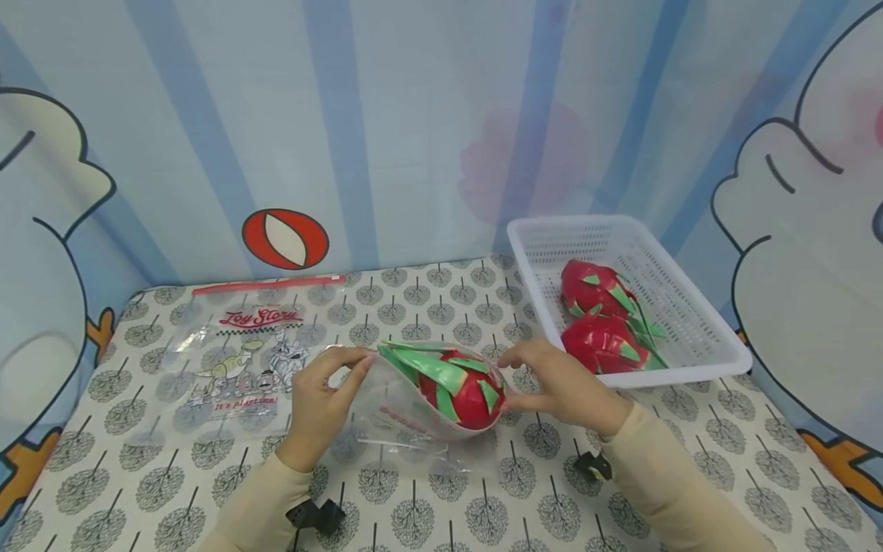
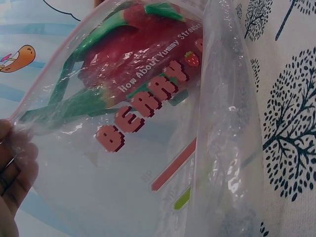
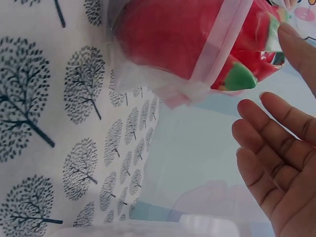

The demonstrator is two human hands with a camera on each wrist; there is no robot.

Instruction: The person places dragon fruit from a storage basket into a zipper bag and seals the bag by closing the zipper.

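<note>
A clear zip bag (image 1: 386,399) with red "BERRY" lettering (image 2: 143,113) lies in front of me, its mouth spread. Inside it sits a red dragon fruit (image 1: 476,399) with green leaf tips, a shiny model by its look; its long leaves (image 1: 421,364) point left. My left hand (image 1: 319,402) pinches the left end of the bag's rim between thumb and fingertips. At the right end is my right hand (image 1: 562,387); the right wrist view shows its fingers (image 3: 266,133) loosely bent and apart from the bag, the thumb overlapping the fruit's leafy side.
Flat on the left lies another clear bag (image 1: 251,360) with Toy Story print and a red slider strip (image 1: 269,285). A white plastic basket (image 1: 676,376) stands at the right, holding two more dragon fruits (image 1: 603,345). Behind the tree-print cloth (image 1: 414,521) hangs a striped cartoon curtain (image 1: 428,138).
</note>
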